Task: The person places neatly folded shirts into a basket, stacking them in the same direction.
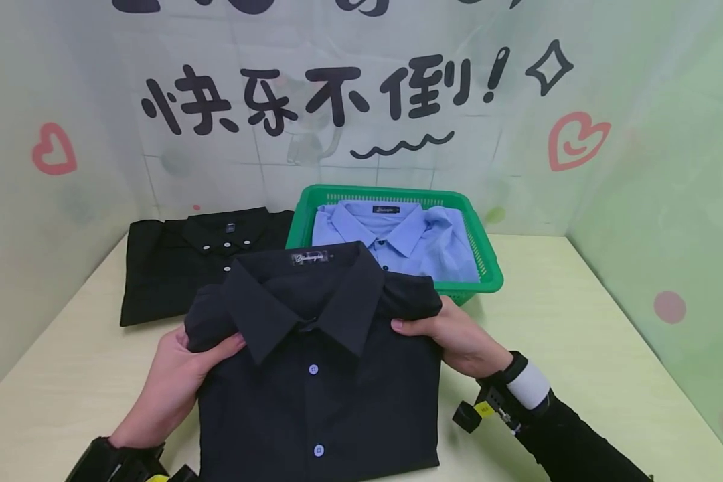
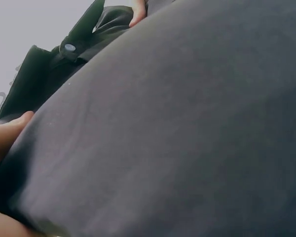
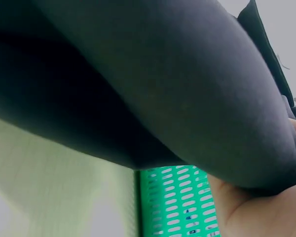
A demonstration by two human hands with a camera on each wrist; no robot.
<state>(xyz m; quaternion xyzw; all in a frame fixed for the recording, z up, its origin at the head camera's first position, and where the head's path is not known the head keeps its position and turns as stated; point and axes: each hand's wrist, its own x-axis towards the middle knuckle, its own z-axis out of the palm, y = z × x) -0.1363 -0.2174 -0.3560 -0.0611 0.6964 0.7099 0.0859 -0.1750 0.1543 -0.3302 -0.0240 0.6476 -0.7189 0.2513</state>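
A folded dark navy shirt [image 1: 361,402] with a pointed collar and pale buttons is held up in front, its collar toward the back. My left hand [image 1: 177,375] grips its left shoulder edge, thumb on the front and fingers behind the cloth. On the opposite shoulder, my right hand [image 1: 458,335] pinches the fabric the same way. Cloth fills most of the left wrist view, with the left thumb [image 2: 12,133] at its edge. In the right wrist view the folded underside hangs over the table, and the right hand [image 3: 266,212] holds the far corner.
Behind the held shirt stands a green plastic basket [image 1: 488,271] with a folded light blue shirt [image 1: 446,248] inside. A folded black shirt [image 1: 156,268] lies at the back left of the pale wooden table [image 1: 578,348]. Printed cloth walls [image 1: 361,174] enclose the back and sides.
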